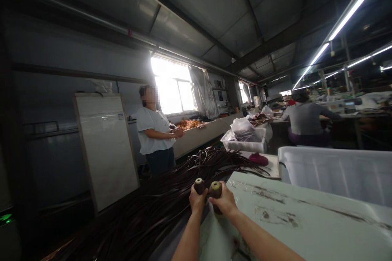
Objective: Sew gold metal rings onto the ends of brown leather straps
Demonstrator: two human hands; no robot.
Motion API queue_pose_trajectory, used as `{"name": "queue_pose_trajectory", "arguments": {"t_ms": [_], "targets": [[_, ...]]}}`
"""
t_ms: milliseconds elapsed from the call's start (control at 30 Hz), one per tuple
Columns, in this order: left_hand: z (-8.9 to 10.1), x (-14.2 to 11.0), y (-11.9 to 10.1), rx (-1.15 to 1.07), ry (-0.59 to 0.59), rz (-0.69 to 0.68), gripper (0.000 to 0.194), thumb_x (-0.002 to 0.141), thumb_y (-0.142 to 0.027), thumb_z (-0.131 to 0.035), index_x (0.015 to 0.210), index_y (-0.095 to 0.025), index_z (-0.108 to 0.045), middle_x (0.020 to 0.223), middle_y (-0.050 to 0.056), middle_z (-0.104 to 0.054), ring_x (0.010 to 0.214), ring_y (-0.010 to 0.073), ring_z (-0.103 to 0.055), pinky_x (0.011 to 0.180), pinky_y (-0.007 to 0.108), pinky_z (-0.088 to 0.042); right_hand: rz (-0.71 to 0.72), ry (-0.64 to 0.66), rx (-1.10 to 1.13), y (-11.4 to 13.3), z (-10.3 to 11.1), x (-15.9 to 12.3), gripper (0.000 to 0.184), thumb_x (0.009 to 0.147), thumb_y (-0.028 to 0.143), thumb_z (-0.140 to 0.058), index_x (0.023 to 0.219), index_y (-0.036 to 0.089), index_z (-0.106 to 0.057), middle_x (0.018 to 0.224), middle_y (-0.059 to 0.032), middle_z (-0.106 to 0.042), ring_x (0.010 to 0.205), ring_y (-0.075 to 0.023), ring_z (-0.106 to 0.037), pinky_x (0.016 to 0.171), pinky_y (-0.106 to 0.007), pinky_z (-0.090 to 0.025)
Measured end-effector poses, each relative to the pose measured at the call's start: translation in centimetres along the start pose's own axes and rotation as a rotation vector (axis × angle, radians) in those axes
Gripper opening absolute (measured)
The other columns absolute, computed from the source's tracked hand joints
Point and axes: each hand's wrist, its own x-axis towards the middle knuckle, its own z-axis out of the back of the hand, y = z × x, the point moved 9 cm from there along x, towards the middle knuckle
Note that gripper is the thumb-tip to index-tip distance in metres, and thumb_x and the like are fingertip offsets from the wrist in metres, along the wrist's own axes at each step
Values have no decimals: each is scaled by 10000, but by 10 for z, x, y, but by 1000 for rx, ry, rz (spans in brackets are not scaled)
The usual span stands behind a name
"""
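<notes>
My left hand (197,200) is wrapped round a dark brown thread spool (199,186), whose pale top end with a small hole faces up. Beside it, my right hand (225,200) grips a second, slightly larger brown spool (215,190) with a yellowish top. Both spools stand roughly upright, close together, over the near left edge of a pale marble-patterned table (275,220). Just beyond and to the left of my hands lies a big heap of long dark brown strips (171,195). Whether the spools rest on the tabletop, I cannot tell.
A co-worker in a white top (156,130) stands beyond the strips; another person (306,118) sits with their back to me. A white crate (245,140) with plastic bags, a magenta item (258,159) and a large whitish bin (337,171) stand past the table.
</notes>
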Motion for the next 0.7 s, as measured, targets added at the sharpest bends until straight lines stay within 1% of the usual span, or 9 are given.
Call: {"name": "queue_pose_trajectory", "arguments": {"t_ms": [67, 133, 200, 267, 367, 467, 567, 700], "targets": [[5, -2, -8, -34, 4, 4, 300, 901, -328, -600, 1149, -164, -562, 1140, 74, -589, 994, 218, -599, 844, 419, -509, 3, -1, 30, 3, 11, -8, 541, 555, 184, -749, 1049, 259, -543, 987, -27, -670, 1025, -294, -605, 896, -358, -434], [11, -5, -21, -100, 24, 8, 303, 901, -328, -599, 1151, -162, -560, 1146, 76, -587, 1003, 221, -594, 853, 428, -505, 6, 4, 64, 4, 27, -18, 533, 545, 216, -764, 1031, 247, -549, 959, -32, -674, 999, -298, -609, 882, -365, -437], [15, -12, -39, -200, 76, 3, 288, 903, -325, -597, 1132, -153, -569, 1127, 74, -594, 980, 214, -601, 842, 424, -511, -2, 8, 94, 3, 50, -30, 546, 538, 252, -780, 1032, 225, -549, 940, -43, -675, 968, -301, -611, 874, -383, -439], [17, -25, -59, -330, 164, 3, 266, 905, -317, -597, 1107, -146, -580, 1102, 68, -605, 953, 204, -610, 825, 411, -520, -23, 19, 126, 1, 74, -44, 558, 534, 293, -794, 1027, 200, -549, 931, -50, -673, 942, -299, -612, 864, -395, -445], [21, -56, -89, -539, 326, 31, 245, 904, -299, -601, 1092, -143, -588, 1101, 67, -613, 951, 199, -616, 816, 399, -529, -58, 62, 210, 5, 110, -71, 554, 556, 354, -802, 1020, 175, -556, 947, -46, -671, 941, -274, -612, 843, -377, -468], [28, -91, -117, -694, 478, 98, 232, 903, -275, -602, 1091, -139, -591, 1109, 71, -621, 958, 197, -623, 819, 396, -534, -85, 112, 327, 19, 141, -98, 558, 612, 390, -791, 1066, 166, -556, 993, -48, -665, 966, -246, -611, 831, -354, -486], [36, -126, -143, -774, 620, 164, 269, 870, -258, -639, 1098, -119, -602, 1088, 97, -654, 983, 214, -634, 847, 386, -534, -95, 144, 421, 41, 168, -125, 579, 614, 392, -809, 1090, 170, -564, 1007, -54, -664, 965, -240, -612, 821, -359, -494], [43, -169, -171, -785, 790, 213, 389, 782, -281, -731, 1102, -88, -626, 1066, 133, -682, 1008, 261, -639, 880, 365, -527, -62, 174, 474, 72, 199, -157, 601, 551, 331, -863, 1063, 173, -591, 993, -45, -669, 954, -234, -599, 872, -370, -452]]}}
